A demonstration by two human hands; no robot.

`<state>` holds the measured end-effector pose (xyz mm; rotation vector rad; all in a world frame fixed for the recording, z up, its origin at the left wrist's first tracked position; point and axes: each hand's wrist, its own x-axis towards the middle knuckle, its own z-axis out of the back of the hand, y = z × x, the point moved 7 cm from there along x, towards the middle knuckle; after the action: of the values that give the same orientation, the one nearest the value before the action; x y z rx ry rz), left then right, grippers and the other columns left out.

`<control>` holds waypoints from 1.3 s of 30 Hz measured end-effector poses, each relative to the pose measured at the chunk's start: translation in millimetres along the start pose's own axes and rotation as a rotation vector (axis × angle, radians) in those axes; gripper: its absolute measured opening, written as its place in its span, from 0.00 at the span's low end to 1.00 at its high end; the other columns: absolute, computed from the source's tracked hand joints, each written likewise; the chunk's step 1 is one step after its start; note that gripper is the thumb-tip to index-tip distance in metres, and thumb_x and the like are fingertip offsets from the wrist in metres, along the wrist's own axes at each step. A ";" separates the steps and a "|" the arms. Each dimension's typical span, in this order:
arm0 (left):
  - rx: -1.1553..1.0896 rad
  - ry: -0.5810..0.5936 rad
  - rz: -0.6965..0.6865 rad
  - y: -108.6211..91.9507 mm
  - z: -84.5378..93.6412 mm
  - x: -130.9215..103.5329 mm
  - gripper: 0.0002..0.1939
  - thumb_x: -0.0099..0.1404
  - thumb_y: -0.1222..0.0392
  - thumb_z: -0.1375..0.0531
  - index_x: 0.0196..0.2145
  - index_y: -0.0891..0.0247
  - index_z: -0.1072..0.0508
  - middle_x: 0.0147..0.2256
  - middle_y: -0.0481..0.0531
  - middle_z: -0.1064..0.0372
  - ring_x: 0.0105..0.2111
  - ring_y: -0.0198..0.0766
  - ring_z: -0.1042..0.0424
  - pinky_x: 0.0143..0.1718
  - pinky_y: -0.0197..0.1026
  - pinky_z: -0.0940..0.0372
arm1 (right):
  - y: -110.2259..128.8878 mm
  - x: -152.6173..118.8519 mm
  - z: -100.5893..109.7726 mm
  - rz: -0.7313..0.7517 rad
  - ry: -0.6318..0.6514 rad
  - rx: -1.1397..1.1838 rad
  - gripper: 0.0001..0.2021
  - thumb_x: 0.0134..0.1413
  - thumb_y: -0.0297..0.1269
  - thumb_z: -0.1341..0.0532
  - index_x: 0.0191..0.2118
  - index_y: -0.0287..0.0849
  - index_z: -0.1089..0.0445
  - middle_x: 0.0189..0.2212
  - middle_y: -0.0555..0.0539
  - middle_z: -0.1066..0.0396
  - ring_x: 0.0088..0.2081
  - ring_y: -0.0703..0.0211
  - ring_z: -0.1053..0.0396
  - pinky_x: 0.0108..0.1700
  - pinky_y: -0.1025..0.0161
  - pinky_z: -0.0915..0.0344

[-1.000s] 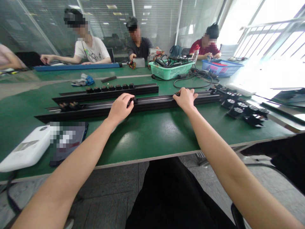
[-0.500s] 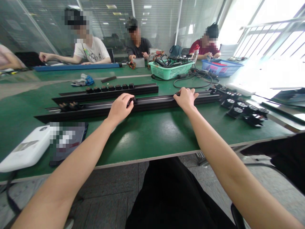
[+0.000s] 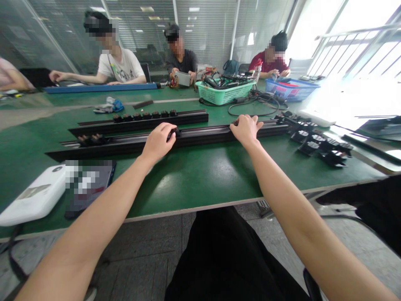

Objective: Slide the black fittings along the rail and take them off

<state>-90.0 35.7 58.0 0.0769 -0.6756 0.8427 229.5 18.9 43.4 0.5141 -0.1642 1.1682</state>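
Observation:
A long black rail [image 3: 203,136] lies across the green table in front of me. My left hand [image 3: 159,140] is closed round a small black part [image 3: 176,132] on the rail, near its middle. Farther right, my right hand [image 3: 246,128] grips at the rail's top; its fingers curl over something dark that they mostly hide. Several small black parts [image 3: 90,141] sit at the rail's left end. Behind it lies a second black rail [image 3: 188,118] with several black parts in a row on top.
Black pieces [image 3: 313,140] are heaped at the right. A green basket [image 3: 224,93] of cables and a blue basket [image 3: 291,90] stand farther back. Near left lie a white device [image 3: 39,192] and a dark phone-like object [image 3: 105,179]. People sit across the table [image 3: 188,179].
My right hand has shifted very slightly to the right along the rail, while my left hand stays in place. Across the table, a person has lifted and tilted a grey box.

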 end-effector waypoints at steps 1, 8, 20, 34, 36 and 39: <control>0.000 -0.001 -0.002 0.1 -0.1 0.0 0.19 0.71 0.58 0.47 0.55 0.61 0.25 0.54 0.59 0.28 0.56 0.51 0.30 0.62 0.54 0.35 | -0.4 0.1 0.2 -0.001 -0.001 -0.002 0.13 0.66 0.41 0.44 0.44 0.38 0.28 0.50 0.32 0.30 0.58 0.32 0.43 0.58 0.32 0.48; -0.003 -0.001 -0.010 1.1 -1.0 0.1 0.19 0.72 0.57 0.48 0.55 0.62 0.25 0.54 0.60 0.29 0.56 0.51 0.30 0.62 0.53 0.35 | -6.6 2.0 -0.3 -0.020 -0.015 -0.013 0.12 0.65 0.39 0.45 0.44 0.38 0.28 0.51 0.31 0.31 0.58 0.32 0.43 0.58 0.33 0.47; 0.002 -0.006 -0.007 1.7 -0.7 0.4 0.19 0.72 0.56 0.47 0.54 0.62 0.25 0.54 0.60 0.28 0.56 0.51 0.29 0.61 0.54 0.34 | -10.3 1.8 2.4 -0.050 -0.031 -0.011 0.14 0.62 0.37 0.46 0.45 0.37 0.27 0.52 0.30 0.31 0.58 0.32 0.43 0.59 0.31 0.48; 0.002 -0.001 0.000 1.8 -1.1 0.5 0.19 0.71 0.56 0.47 0.54 0.61 0.25 0.54 0.59 0.28 0.56 0.51 0.29 0.61 0.53 0.35 | -16.2 4.5 2.1 -0.089 -0.020 -0.025 0.16 0.62 0.36 0.46 0.49 0.35 0.26 0.53 0.29 0.31 0.58 0.33 0.42 0.59 0.34 0.48; 0.004 -0.002 0.002 1.7 -0.7 0.5 0.19 0.72 0.56 0.48 0.54 0.61 0.25 0.54 0.59 0.28 0.56 0.51 0.29 0.61 0.53 0.34 | -15.7 3.5 3.8 -0.094 -0.017 -0.021 0.16 0.62 0.36 0.46 0.48 0.35 0.26 0.53 0.29 0.31 0.58 0.33 0.42 0.59 0.35 0.48; 0.000 -0.001 0.000 0.8 -0.2 0.3 0.19 0.72 0.56 0.48 0.54 0.61 0.25 0.54 0.59 0.28 0.56 0.51 0.29 0.61 0.53 0.35 | -15.2 2.0 6.6 -0.099 -0.015 -0.015 0.16 0.62 0.38 0.45 0.48 0.36 0.26 0.52 0.29 0.30 0.58 0.32 0.42 0.59 0.34 0.48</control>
<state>-90.3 36.5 57.8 0.0772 -0.6770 0.8429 245.0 13.1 45.3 0.5123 -0.1589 1.0659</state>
